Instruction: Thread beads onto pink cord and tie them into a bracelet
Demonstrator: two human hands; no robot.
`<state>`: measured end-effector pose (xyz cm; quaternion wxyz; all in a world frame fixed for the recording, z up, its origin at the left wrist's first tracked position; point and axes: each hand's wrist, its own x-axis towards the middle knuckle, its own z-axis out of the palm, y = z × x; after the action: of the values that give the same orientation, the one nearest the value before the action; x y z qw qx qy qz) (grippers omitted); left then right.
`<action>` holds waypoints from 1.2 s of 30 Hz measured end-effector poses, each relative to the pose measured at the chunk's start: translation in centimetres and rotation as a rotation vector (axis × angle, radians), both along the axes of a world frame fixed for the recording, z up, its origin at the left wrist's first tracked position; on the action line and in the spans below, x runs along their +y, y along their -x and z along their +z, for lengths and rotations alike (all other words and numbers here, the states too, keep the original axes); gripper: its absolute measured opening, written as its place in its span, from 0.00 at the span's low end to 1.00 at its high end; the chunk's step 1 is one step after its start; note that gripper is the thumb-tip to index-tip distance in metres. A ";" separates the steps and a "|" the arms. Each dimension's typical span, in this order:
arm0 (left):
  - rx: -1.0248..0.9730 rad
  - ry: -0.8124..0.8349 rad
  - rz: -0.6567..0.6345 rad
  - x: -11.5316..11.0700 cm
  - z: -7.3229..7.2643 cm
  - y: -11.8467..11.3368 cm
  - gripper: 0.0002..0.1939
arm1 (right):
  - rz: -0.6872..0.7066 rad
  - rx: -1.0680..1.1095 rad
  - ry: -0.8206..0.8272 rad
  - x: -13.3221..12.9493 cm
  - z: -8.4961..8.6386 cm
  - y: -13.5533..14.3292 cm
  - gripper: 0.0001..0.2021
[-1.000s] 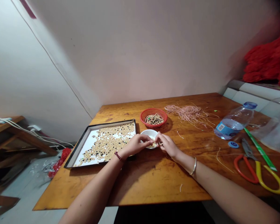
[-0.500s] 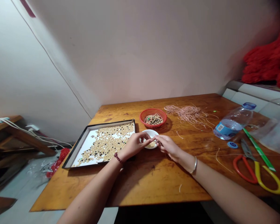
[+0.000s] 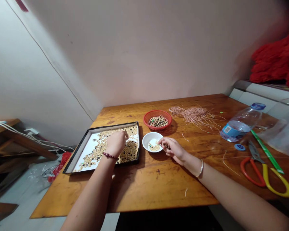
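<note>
My left hand [image 3: 116,142] is over the shallow black-edged tray [image 3: 83,154], its bent fingers down among the cream and dark beads [image 3: 126,150]. Those fingers are closed, and what is between the tips is hidden. At the right rim of a small white bowl [image 3: 146,141], my right hand [image 3: 175,150] pinches with thumb and forefinger. A short string of dark and light beads [image 3: 167,146] shows partly within its curled fingers. Several pale beads and a green one lie in the bowl.
Behind the bowl stands a red basket [image 3: 151,114] of strung beads. Tangled pink cord [image 3: 194,115] lies at the back. On the right are a water bottle [image 3: 240,125], its blue cap [image 3: 240,147], scissors [image 3: 265,173], a green strip [image 3: 267,152] and a clear plastic bag [image 3: 284,134].
My left hand has moved left, away from my right hand and the bowl, to the beads in the tray. My right hand has stayed by the bowl, which is now uncovered.
</note>
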<state>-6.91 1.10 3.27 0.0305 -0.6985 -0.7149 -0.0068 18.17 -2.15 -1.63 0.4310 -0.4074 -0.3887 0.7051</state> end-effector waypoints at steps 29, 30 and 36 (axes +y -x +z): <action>-0.024 -0.033 -0.055 -0.4 -1.6 -1.8 0.11 | 0.007 0.089 0.031 -0.1 0.1 0.0 0.09; -0.025 -0.049 -0.053 -0.4 -1.6 -1.8 0.11 | 0.017 0.079 0.017 -0.1 0.1 0.0 0.09; -0.792 -0.024 -0.381 -0.6 -1.4 -3.6 0.11 | 0.053 0.008 -0.069 0.1 -0.5 0.4 0.15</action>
<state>-3.27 0.51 1.88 -0.2395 -0.7611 -0.5297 -0.2879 17.75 -2.05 -2.11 0.4275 -0.3789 -0.4219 0.7041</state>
